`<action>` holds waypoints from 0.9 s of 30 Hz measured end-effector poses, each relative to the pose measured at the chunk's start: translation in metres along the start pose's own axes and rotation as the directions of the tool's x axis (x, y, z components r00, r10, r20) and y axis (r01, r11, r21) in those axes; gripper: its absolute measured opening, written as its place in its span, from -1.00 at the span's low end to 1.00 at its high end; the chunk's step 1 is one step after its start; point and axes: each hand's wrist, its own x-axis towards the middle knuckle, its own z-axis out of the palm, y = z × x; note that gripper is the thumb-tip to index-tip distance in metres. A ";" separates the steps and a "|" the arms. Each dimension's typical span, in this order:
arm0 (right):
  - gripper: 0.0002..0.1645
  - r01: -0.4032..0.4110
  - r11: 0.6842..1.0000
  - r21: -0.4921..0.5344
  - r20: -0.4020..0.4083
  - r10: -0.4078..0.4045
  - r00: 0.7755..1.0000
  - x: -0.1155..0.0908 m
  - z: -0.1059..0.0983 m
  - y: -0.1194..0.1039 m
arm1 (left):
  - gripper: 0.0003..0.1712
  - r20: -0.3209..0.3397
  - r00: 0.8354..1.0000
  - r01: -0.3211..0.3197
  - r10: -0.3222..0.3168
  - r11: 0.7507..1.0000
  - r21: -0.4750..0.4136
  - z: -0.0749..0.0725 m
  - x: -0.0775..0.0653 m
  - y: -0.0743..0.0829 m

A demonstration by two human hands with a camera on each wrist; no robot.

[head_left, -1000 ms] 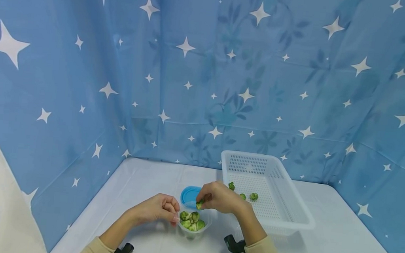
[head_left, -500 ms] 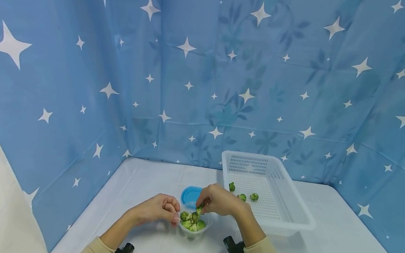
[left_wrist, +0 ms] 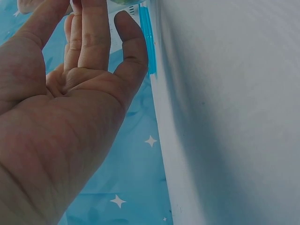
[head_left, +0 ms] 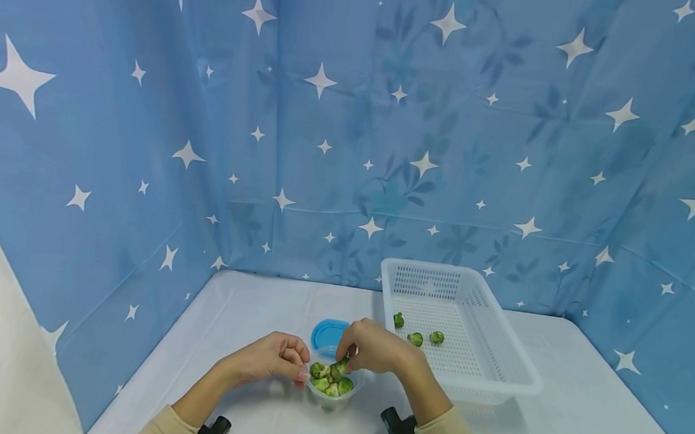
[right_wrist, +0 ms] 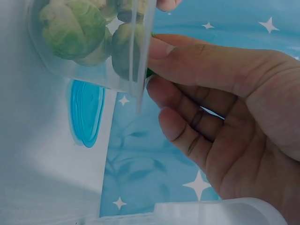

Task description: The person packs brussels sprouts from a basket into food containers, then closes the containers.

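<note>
My left hand (head_left: 270, 359) is at the left rim of a small clear plastic container (head_left: 333, 404), thumb and fingers pinching its edge. Several green Brussels sprouts (head_left: 325, 384) fill the container. Over its right side, my right hand (head_left: 375, 345) pinches another Brussels sprout (head_left: 342, 364) between thumb and fingers, right above the others. In the right wrist view the fingers (right_wrist: 173, 91) hide most of that sprout behind the container's rim. The left wrist view shows the palm and fingers (left_wrist: 96, 42), with only a sliver of the container at the top.
A blue lid (head_left: 327, 334) lies on the white table (head_left: 273, 300) just behind the container. To the right stands a white perforated basket (head_left: 506, 338) with 3 Brussels sprouts (head_left: 437, 338) in view. A blue star-patterned curtain (head_left: 326, 174) surrounds the table.
My right hand has lowered with the Brussels sprout, down to the sprouts in the container. The left hand stays at the rim.
</note>
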 end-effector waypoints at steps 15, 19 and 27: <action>-0.79 -0.016 0.998 -0.068 0.017 0.017 1.000 0.001 0.004 -0.004 | -0.55 -0.011 1.000 0.004 -0.004 1.000 0.006 0.000 0.001 0.000; -0.79 -0.017 0.996 -0.088 0.016 0.019 1.000 0.001 0.005 -0.004 | -0.56 -0.011 1.000 0.005 -0.005 1.000 0.006 0.000 0.001 0.000; -0.79 -0.004 0.993 -0.115 0.005 0.005 1.000 0.001 0.006 -0.004 | -0.56 -0.010 1.000 -0.002 0.002 1.000 0.011 0.000 0.001 -0.001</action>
